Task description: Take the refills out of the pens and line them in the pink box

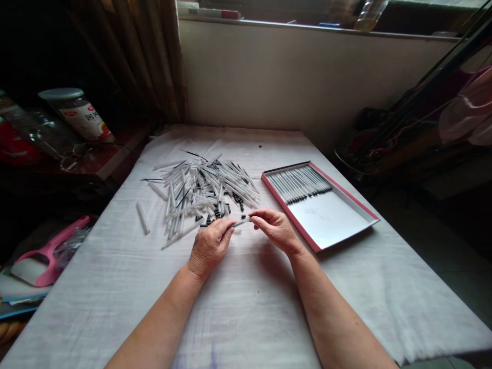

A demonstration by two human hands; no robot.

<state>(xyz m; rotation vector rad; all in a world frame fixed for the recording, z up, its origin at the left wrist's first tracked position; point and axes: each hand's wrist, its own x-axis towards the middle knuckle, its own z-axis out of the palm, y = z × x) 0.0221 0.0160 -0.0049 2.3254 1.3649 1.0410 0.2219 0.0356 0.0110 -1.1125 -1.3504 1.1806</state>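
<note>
My left hand (pixel 209 246) is closed around one end of a slim, pale pen barrel (pixel 241 222), held low over the table. The fingertips of my right hand (pixel 277 230) pinch its other end; whether a small part sits in that pinch is hidden. Just beyond my hands lies a loose heap of translucent pen barrels (pixel 180 205), mixed with thin dark refills (pixel 194 154) and small black plugs (pixel 242 205). To the right, a shallow red-edged box (pixel 326 225) holds a row of pens (pixel 298 184) side by side, their black ends toward me.
A pale cloth covers the table (pixel 246 318). One stray barrel (pixel 142 218) lies left of the heap. On a side stand are a lidded jar (pixel 82 115) and glasses (pixel 71 160). A pink-handled object (pixel 52 251) is beyond the left edge. The wall (pixel 284 77) rises behind.
</note>
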